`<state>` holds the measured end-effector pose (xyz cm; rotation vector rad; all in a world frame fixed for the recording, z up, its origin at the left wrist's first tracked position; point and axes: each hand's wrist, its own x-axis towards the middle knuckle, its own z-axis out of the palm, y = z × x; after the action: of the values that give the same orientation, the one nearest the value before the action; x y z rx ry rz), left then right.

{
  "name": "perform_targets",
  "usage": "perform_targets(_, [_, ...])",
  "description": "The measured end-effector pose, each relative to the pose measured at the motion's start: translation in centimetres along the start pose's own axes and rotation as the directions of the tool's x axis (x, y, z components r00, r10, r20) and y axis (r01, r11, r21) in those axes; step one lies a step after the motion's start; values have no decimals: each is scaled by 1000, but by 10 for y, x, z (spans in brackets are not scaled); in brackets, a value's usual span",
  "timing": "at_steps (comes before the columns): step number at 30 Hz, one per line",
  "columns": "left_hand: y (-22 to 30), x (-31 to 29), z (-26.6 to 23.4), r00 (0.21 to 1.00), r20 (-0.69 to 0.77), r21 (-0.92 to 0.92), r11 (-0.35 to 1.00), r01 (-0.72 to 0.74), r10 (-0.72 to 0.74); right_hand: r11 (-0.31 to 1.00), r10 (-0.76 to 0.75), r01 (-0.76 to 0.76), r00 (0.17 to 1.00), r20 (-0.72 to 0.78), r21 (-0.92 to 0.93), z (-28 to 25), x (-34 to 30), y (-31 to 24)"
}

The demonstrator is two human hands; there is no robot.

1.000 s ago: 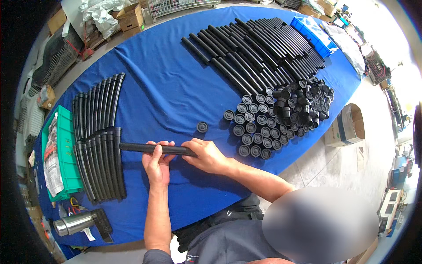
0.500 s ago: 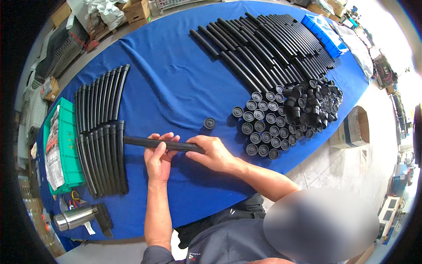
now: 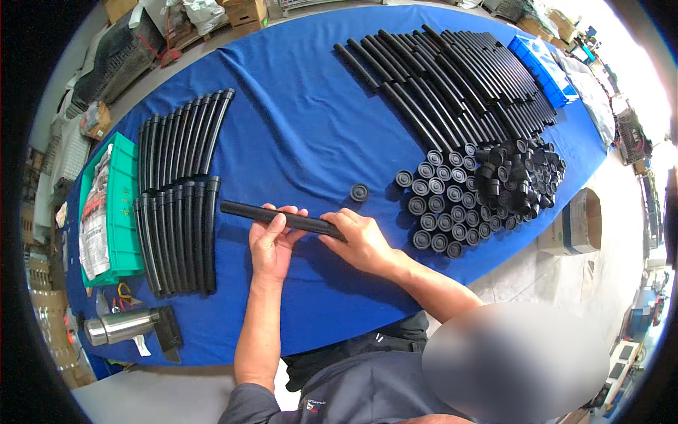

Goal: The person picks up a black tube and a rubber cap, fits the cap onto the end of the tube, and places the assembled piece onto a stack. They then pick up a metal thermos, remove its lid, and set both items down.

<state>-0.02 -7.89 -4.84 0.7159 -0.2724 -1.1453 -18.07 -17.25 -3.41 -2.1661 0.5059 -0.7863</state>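
A black tube (image 3: 247, 210) lies across both my hands over the blue cloth. My left hand (image 3: 271, 249) holds it near its middle, thumb on top and fingers behind. The right-hand end of the tube is wrapped by my right hand (image 3: 364, 244), which hides that end. The tube's left end shows no cap. A single round black cap (image 3: 359, 193) stands on the cloth just beyond my hands. Left of the tube, two rows of black tubes with caps on their far ends (image 3: 176, 237) lie side by side.
Many loose black caps (image 3: 443, 173) cover the table's right side, heaped toward the edge. Behind them lie bare black tubes (image 3: 406, 102) and a blue crate (image 3: 540, 67). At left are a green crate (image 3: 126, 212), a steel flask (image 3: 120, 327) and a dark brush-like tool (image 3: 168, 336).
The whole view has shifted, so the table things appear farther right and slightly higher. The tube slants a little more, its left end raised away from me. Both hands keep their hold.
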Motion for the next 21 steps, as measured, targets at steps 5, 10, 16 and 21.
perform_targets(5, [-2, 2, -4, 999, -45, 4, 1000, -13, 14, 987, -106, 97, 992, -68, -128, 4, 1, 0])
perform_targets(10, [0, 3, -8, 997, 63, -43, 998, -41, 44, 746, 479, -610, 770, 422, 267, -21, 16, -25])
perform_targets(16, [2, 4, -5, 999, 48, -25, 1000, 18, -16, 998, 45, -44, 999, -11, 44, -3, 3, -3])
perform_targets(21, [3, 3, -14, 996, 90, -64, 998, 1, 4, 969, 124, -141, 988, 95, 203, -11, 8, -13])
